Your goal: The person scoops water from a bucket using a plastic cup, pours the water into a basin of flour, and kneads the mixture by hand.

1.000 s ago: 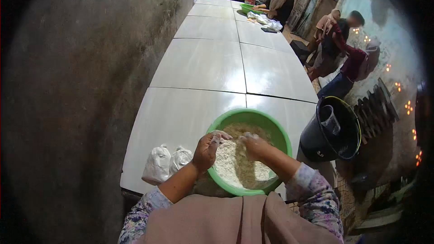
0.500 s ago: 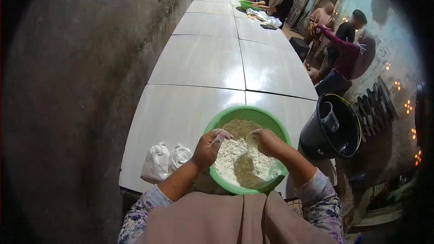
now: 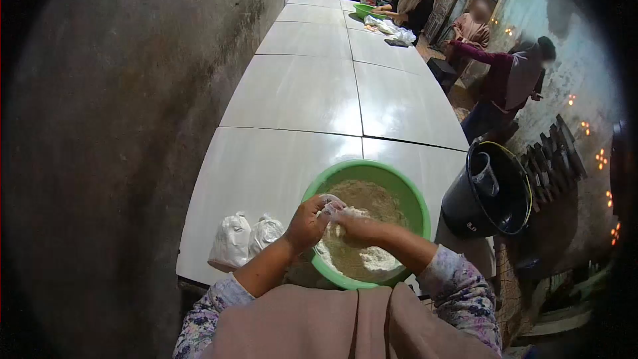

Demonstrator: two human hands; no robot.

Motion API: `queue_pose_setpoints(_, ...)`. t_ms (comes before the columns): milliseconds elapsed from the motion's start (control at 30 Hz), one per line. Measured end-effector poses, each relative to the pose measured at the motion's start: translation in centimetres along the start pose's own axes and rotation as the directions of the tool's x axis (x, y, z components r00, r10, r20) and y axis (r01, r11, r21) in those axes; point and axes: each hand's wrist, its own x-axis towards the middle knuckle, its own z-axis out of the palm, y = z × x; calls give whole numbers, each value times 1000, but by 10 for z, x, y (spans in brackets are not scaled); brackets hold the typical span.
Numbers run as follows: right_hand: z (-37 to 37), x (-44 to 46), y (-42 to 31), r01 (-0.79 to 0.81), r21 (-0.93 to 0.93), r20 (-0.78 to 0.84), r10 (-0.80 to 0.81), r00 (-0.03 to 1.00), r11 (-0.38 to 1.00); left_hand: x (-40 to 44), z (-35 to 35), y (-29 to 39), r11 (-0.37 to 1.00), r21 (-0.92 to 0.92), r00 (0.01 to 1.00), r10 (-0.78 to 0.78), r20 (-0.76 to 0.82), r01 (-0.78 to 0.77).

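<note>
We list, first, the left hand point(image 3: 308, 222), fingers bent and whitened with powder, over the near left part of a green bowl point(image 3: 421, 209). Item: the right hand point(image 3: 359, 227), also bent, its fingertips meeting those of the left; whether either hand grips anything between them, we cannot tell. The bowl stands on the white table point(image 3: 286, 103), directly beneath both hands. Below the hands we find pale powder point(image 3: 382, 260), brightest just under and on the near side of the right hand, duller on the far side. Left of the left hand: two white bags point(image 3: 230, 240), side by side. Right of the right hand, past the bowl's rim: one black bucket point(image 3: 462, 203), a clear vessel point(image 3: 487, 176) inside it. Well ahead of both hands, at the table's far end, we note a second green bowl point(image 3: 362, 10), a person point(image 3: 420, 16) reaching to it.
</note>
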Motion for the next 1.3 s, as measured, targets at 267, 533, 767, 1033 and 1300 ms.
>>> queue_pose_setpoints(267,18,-53,14,170,-28,335,-151,930,985,2,3,12,999,17,1000,-29,9,29)
queue_pose_setpoints(533,-28,-82,18,9,-67,-76,-15,997,998,3,2,7,999,45,999,1,34,-3)
queue_pose_setpoints(767,-51,-86,26,165,-53,-349,-173,921,985,3,2,9,994,103,999,-21,42,17)
queue_pose_setpoints(1033,-61,-53,43,-70,125,-306,106,946,990,2,5,9,997,48,998,-57,23,56)
queue_pose_setpoints(1300,15,7,56,-18,-114,-86,8,996,993,3,4,11,995,97,999,36,-9,-35)
